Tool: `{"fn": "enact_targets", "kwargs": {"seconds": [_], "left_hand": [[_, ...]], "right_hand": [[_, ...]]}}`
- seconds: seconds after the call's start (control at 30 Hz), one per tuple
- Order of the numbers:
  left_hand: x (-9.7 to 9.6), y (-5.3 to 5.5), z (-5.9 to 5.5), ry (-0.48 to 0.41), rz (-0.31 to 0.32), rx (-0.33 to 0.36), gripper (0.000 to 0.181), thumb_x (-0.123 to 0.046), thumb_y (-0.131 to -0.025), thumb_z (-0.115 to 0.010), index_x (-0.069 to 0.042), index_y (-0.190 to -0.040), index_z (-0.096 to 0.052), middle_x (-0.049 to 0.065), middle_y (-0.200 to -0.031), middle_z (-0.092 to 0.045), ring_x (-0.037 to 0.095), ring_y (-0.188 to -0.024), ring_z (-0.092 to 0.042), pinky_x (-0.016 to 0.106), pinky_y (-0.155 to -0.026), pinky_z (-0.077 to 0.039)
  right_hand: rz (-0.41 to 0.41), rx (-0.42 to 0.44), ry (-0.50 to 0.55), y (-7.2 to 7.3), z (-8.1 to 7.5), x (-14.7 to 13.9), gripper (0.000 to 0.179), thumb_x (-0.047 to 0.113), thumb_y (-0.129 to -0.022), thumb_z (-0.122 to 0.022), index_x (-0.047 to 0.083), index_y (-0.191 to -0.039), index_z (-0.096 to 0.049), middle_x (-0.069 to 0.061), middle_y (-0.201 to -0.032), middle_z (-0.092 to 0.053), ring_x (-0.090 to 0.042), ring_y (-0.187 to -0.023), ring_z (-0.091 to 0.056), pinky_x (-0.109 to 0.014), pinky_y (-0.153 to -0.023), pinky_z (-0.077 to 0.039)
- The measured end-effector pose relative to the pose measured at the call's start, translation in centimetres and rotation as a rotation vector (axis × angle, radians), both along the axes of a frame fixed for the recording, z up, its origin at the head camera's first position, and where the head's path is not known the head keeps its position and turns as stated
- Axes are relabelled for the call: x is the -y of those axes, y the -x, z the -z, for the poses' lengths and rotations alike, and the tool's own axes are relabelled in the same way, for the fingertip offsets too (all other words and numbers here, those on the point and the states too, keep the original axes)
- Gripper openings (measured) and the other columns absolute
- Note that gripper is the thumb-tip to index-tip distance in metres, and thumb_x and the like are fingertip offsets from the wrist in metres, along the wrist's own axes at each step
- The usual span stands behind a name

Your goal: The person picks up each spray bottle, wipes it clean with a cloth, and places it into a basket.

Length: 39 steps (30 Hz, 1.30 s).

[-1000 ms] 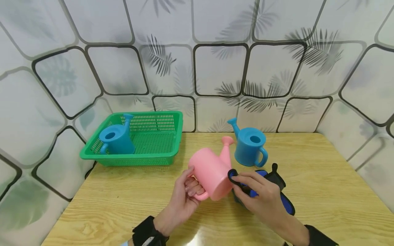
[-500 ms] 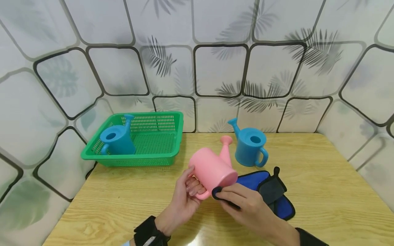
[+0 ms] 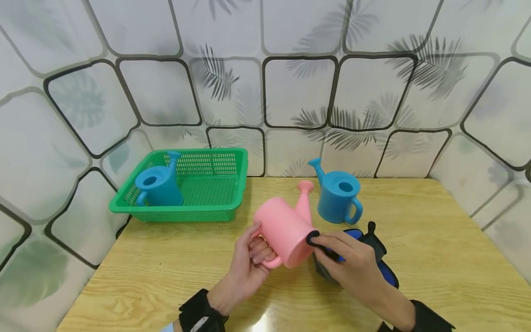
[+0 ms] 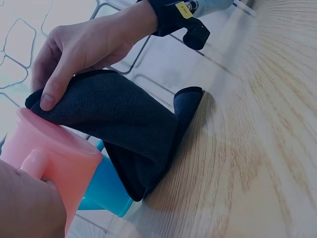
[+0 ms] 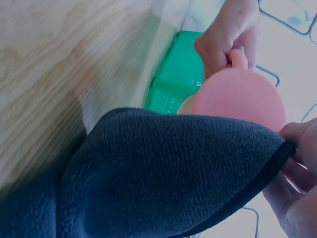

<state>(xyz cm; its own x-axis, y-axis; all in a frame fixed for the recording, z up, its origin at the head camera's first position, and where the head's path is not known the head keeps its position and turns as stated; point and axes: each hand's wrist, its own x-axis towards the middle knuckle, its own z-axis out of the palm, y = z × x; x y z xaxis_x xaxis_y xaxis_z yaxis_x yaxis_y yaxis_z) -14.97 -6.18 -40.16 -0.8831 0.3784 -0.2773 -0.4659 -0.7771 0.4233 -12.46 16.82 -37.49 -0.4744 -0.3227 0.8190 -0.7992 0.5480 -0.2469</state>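
My left hand point(image 3: 247, 269) grips the handle of a pink watering can point(image 3: 281, 228), held tilted over the table with its round base turned toward my right hand and its spout pointing up. Between thumb and fingers, my right hand point(image 3: 354, 267) pinches the bound edge of a cloth point(image 5: 163, 173), right at the rim of the can's base. The cloth is dark grey on one side and blue on the other. It hangs from the fingers in a fold, its far part lying on the tabletop, as the left wrist view shows.
A blue watering can point(image 3: 337, 198) stands on the wooden table point(image 3: 166, 276) just behind the cloth. At the back left sits a green basket point(image 3: 178, 212) holding another blue watering can point(image 3: 159, 186). A patterned wall covering point(image 3: 298, 92) rises behind the table.
My right hand has swung with the cloth edge from the right of the can's base to its lower left, then back up to the right. The left hand keeps the can nearly still.
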Motion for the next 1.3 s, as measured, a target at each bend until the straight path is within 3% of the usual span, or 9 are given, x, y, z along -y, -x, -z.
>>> {"fn": "enact_targets", "kwargs": {"seconds": [0.23, 0.43, 0.8, 1.1, 1.3], "left_hand": [[0.2, 0.0, 0.0, 0.012, -0.003, 0.003, 0.051, -0.034, -0.104, -0.053, -0.022, -0.061, -0.028, -0.013, -0.052, -0.028, 0.001, -0.043, -0.030, 0.016, -0.051, -0.029], [0.2, 0.1, -0.1, 0.004, -0.017, 0.019, 0.053, -0.034, -0.103, -0.054, -0.022, -0.060, -0.027, -0.012, -0.051, -0.027, 0.001, -0.043, -0.028, 0.016, -0.050, -0.029], [0.2, -0.1, -0.2, 0.023, -0.022, 0.021, 0.052, -0.034, -0.102, -0.054, -0.022, -0.061, -0.026, -0.013, -0.052, -0.026, 0.000, -0.045, -0.027, 0.016, -0.050, -0.029], [0.0, -0.2, -0.2, -0.007, -0.019, 0.014, 0.052, -0.033, -0.102, -0.054, -0.021, -0.061, -0.024, -0.013, -0.052, -0.026, 0.001, -0.044, -0.027, 0.016, -0.051, -0.029], [-0.2, -0.2, -0.3, 0.009, -0.015, 0.016, 0.052, -0.034, -0.103, -0.054, -0.022, -0.061, -0.025, -0.013, -0.051, -0.027, 0.001, -0.044, -0.029, 0.016, -0.051, -0.029]], "right_hand": [[0.045, 0.042, 0.014, 0.4, 0.1, -0.5, 0.038, 0.042, -0.102, -0.058, 0.010, -0.099, -0.078, -0.003, -0.094, -0.076, -0.018, -0.080, -0.074, -0.010, -0.077, -0.055], [0.060, 0.015, 0.014, 0.8, 0.1, -0.7, 0.040, 0.044, -0.102, -0.057, 0.010, -0.098, -0.078, -0.002, -0.093, -0.076, -0.016, -0.079, -0.075, -0.010, -0.075, -0.055], [0.059, 0.023, 0.051, 0.4, 0.3, -0.4, 0.037, 0.042, -0.101, -0.060, 0.009, -0.100, -0.075, -0.004, -0.096, -0.076, -0.018, -0.086, -0.073, -0.007, -0.087, -0.052], [0.009, 0.035, 0.188, 0.3, 0.6, 0.2, 0.037, 0.039, -0.097, -0.068, 0.005, -0.109, -0.077, -0.013, -0.109, -0.071, -0.015, -0.089, -0.075, -0.012, -0.079, -0.057], [-0.066, 0.024, 0.135, -0.2, 0.8, 1.1, 0.032, 0.036, -0.099, -0.065, 0.007, -0.105, -0.077, -0.008, -0.101, -0.073, -0.015, -0.092, -0.072, -0.009, -0.087, -0.053]]}}
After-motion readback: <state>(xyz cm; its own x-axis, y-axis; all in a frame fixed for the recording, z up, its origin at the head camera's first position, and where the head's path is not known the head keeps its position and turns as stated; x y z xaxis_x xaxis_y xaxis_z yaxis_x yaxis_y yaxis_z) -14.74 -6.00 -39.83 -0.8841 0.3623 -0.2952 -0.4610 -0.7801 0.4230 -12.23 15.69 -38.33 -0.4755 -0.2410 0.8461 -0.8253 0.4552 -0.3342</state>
